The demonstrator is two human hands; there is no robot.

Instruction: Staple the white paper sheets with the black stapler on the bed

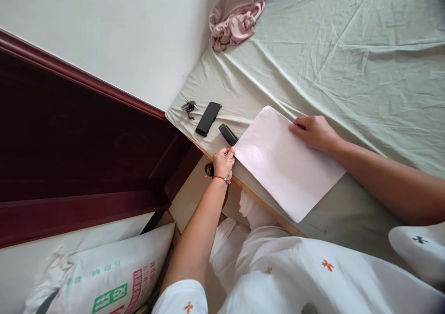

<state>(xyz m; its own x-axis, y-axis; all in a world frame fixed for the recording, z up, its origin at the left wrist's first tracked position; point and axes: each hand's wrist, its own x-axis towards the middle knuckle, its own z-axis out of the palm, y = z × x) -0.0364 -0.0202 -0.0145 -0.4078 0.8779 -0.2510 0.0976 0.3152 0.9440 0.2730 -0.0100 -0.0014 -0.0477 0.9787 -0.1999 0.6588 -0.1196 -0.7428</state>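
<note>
A white sheet of paper [285, 165], possibly a thin stack, lies at a slant over the cloth-covered surface near its front edge. My left hand [224, 162] is closed in a pinch at the paper's left corner. At the far right edge, my right hand [314, 132] grips the paper with its thumb on top and its other fingers curled, partly hidden. A black stapler-like object [227, 134] rests just beyond my left hand, its near end close to the paper's corner. Farther left lies a flat black rectangular object [208, 118], with a bunch of keys [189, 107] beside it.
A wrinkled pale green cloth [365, 73] covers the surface. Pink fabric [234, 22] is bunched at the back by the white wall [104, 35]. Dark red wood panelling [76, 133] stands on the left, above a printed white sack [114, 267].
</note>
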